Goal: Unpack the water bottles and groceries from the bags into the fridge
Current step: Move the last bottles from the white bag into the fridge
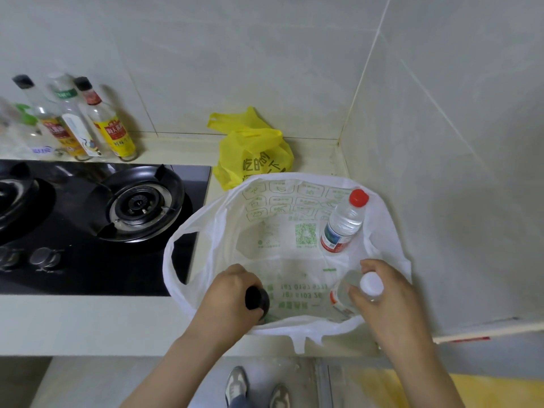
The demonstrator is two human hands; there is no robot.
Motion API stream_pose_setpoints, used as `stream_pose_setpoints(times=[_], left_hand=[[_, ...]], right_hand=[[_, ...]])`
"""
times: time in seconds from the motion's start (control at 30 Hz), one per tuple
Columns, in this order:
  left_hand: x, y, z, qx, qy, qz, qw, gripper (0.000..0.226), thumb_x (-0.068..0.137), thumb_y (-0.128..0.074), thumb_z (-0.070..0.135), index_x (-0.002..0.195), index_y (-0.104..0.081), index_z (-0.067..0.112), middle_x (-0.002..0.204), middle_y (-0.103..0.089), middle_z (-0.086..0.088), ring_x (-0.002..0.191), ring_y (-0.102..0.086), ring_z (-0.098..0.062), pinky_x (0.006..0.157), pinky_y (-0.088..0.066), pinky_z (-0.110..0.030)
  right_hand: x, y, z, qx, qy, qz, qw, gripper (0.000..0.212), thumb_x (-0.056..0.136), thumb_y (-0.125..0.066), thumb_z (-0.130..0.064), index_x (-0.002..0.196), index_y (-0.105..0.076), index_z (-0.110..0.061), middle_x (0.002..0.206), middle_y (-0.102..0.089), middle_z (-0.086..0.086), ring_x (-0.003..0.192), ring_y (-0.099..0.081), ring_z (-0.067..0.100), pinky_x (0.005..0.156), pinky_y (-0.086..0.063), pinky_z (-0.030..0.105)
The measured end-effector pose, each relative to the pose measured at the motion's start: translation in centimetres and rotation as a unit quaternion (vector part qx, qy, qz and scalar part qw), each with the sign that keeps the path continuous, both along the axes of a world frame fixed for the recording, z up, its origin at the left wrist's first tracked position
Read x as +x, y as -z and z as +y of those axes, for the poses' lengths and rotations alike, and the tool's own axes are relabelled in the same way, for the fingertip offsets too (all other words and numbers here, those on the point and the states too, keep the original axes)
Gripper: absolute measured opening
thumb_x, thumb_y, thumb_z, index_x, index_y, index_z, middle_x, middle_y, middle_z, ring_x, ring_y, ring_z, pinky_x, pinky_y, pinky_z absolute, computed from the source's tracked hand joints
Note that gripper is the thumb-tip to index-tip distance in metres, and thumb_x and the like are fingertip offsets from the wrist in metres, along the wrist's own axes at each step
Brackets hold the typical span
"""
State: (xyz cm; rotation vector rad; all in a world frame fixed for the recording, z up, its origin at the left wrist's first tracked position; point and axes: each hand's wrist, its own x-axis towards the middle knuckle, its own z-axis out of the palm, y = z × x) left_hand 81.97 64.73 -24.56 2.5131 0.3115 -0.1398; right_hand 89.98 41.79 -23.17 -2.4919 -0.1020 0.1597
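- The white plastic bag (226, 207) stands open on the counter (88, 319), at its front edge and near the right-hand wall corner. Its thin walls sag outward.
- Three bottles are visible in it. A clear water bottle with a red cap (343, 222) leans against the far right wall of the bag, and no hand is on it.
- The right hand (391, 295) has its fingers and thumb curled round the neck of a clear bottle with a white cap (371, 284), low at the bag's near right side.
- The left hand (229, 298) is wrapped round a black-topped bottle (256, 298) at the bag's near left side. The bottle's body is hidden, so I cannot tell what it holds.
- Handling, as a judgement: the full, sealed bottles look fairly heavy and stiff, with smooth sides that could slip. The neck just under the cap, or the labelled waist, is the sure hold.
- The bag is soft and will likely collapse as the bottles are lifted out.
- A yellow plastic bag (253, 151), bunched shut, sits behind the white one at the counter's back edge. Its contents do not show.
- The fridge is not in view.
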Motion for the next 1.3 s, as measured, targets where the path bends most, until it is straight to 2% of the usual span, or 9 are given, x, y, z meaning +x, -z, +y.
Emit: stream_pose_setpoints(times=[0.1, 0.2, 0.43, 0.63, 0.77, 0.93, 1.07, 1.23, 1.3], left_hand=[[0.0, 0.0, 0.0, -0.004, -0.012, -0.002, 1.0, 0.019, 0.07, -0.071, 0.013, 0.087, -0.069, 0.021, 0.089, -0.051, 0.009, 0.075, -0.054, -0.006, 0.062, -0.038, -0.004], [-0.1, -0.1, -0.2, -0.006, -0.015, -0.01, 1.0, 0.018, 0.072, -0.071, 0.012, 0.087, -0.069, 0.019, 0.089, -0.051, 0.009, 0.074, -0.054, -0.006, 0.061, -0.038, -0.004], [-0.9, -1.1, 0.1, -0.045, -0.051, -0.043, 0.997, 0.014, 0.07, -0.073, 0.01, 0.078, -0.069, 0.021, 0.084, -0.057, 0.008, 0.072, -0.057, -0.005, 0.065, -0.041, -0.005], [-1.0, -3.7, 1.0, -0.09, -0.077, -0.104, 0.987, 0.018, 0.064, -0.076, 0.012, 0.072, -0.069, 0.027, 0.078, -0.06, 0.013, 0.082, -0.056, 0.002, 0.067, -0.044, -0.008], [-1.0, -5.3, 2.3, -0.089, -0.106, -0.13, 0.982, 0.02, 0.061, -0.077, 0.016, 0.075, -0.07, 0.029, 0.079, -0.062, 0.012, 0.079, -0.058, 0.001, 0.066, -0.046, -0.01], [-1.1, -8.6, 4.3, -0.1, -0.146, -0.196, 0.964, 0.03, 0.059, -0.08, 0.014, 0.083, -0.072, 0.03, 0.081, -0.065, 0.016, 0.072, -0.061, 0.005, 0.063, -0.045, -0.006], [-2.0, -11.5, 6.1, -0.113, -0.167, -0.243, 0.949, 0.034, 0.06, -0.081, 0.014, 0.084, -0.071, 0.035, 0.08, -0.067, 0.018, 0.064, -0.064, 0.0, 0.057, -0.05, -0.013], [-3.3, -14.3, 7.5, -0.111, -0.185, -0.287, 0.933, 0.037, 0.062, -0.081, 0.017, 0.095, -0.073, 0.031, 0.087, -0.069, 0.018, 0.072, -0.066, 0.003, 0.067, -0.053, -0.014], [-3.8, -15.1, 7.6, -0.111, -0.202, -0.297, 0.926, 0.038, 0.061, -0.082, 0.016, 0.096, -0.074, 0.03, 0.085, -0.069, 0.019, 0.073, -0.066, 0.003, 0.067, -0.054, -0.014]], right_hand=[[0.1, -0.2, 0.0, -0.03, -0.006, -0.026, 0.999, 0.033, 0.075, -0.078, -0.018, 0.105, -0.066, -0.018, 0.103, -0.06, -0.001, 0.099, -0.057, 0.023, 0.082, -0.042, 0.029], [0.3, -0.7, 0.2, -0.006, -0.006, -0.031, 0.999, 0.024, 0.071, -0.08, -0.012, 0.086, -0.064, -0.022, 0.091, -0.05, -0.006, 0.083, -0.052, 0.016, 0.073, -0.036, 0.024], [0.3, -1.3, 1.0, 0.049, -0.016, -0.031, 0.998, 0.039, 0.066, -0.079, -0.006, 0.066, -0.056, -0.037, 0.086, -0.055, -0.01, 0.08, -0.057, 0.016, 0.072, -0.042, 0.027], [0.3, -2.4, 3.1, 0.077, -0.044, -0.052, 0.995, 0.029, 0.069, -0.077, -0.008, 0.069, -0.06, -0.032, 0.088, -0.059, -0.005, 0.081, -0.058, 0.012, 0.068, -0.038, 0.017], [0.6, -4.2, 5.0, 0.109, -0.065, -0.091, 0.988, 0.035, 0.067, -0.079, -0.009, 0.069, -0.058, -0.037, 0.084, -0.059, -0.012, 0.082, -0.056, -0.002, 0.067, -0.037, 0.008], [1.3, -7.3, 7.7, 0.144, -0.097, -0.144, 0.974, 0.032, 0.066, -0.082, -0.012, 0.072, -0.061, -0.035, 0.084, -0.062, -0.013, 0.086, -0.055, -0.005, 0.068, -0.037, 0.004], [1.4, -10.1, 10.0, 0.179, -0.12, -0.193, 0.957, 0.027, 0.064, -0.085, -0.012, 0.075, -0.066, -0.028, 0.083, -0.063, -0.012, 0.082, -0.058, -0.002, 0.066, -0.039, 0.005], [1.3, -12.8, 12.4, 0.228, -0.138, -0.222, 0.938, 0.026, 0.064, -0.086, -0.018, 0.078, -0.07, -0.031, 0.083, -0.065, -0.011, 0.076, -0.061, 0.009, 0.066, -0.045, 0.017], [1.3, -13.6, 13.0, 0.249, -0.152, -0.216, 0.932, 0.025, 0.063, -0.086, -0.019, 0.079, -0.071, -0.032, 0.083, -0.067, -0.011, 0.073, -0.061, 0.01, 0.064, -0.045, 0.017]])
